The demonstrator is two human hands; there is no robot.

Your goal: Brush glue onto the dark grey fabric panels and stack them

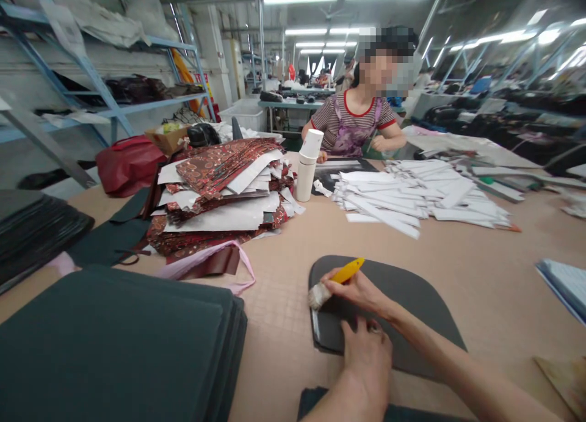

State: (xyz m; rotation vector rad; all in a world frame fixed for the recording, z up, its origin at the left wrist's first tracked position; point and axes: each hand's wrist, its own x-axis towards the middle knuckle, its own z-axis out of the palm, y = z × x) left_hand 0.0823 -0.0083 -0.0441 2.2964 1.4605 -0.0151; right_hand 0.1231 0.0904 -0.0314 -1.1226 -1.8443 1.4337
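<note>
A dark grey panel (412, 300) with rounded corners lies flat on the table in front of me. My right hand (354, 291) grips a paint brush (348, 270) with a yellow handle. Its pale bristles touch the panel near the left edge, where a shiny wet-looking streak runs along the border. Just below, my left hand (367, 344) rests on the same panel with its fingers apart, holding nothing. Part of another dark piece (315, 399) shows under my left forearm at the bottom edge.
Stacked dark green sheets (114, 342) fill the front left. Behind them stand a pile of red patterned pieces (224, 165) and stacked paper cups (306, 178). White strips (403, 193) lie across the table, near a co-worker (357, 116). A papers stack (565, 284) sits at right.
</note>
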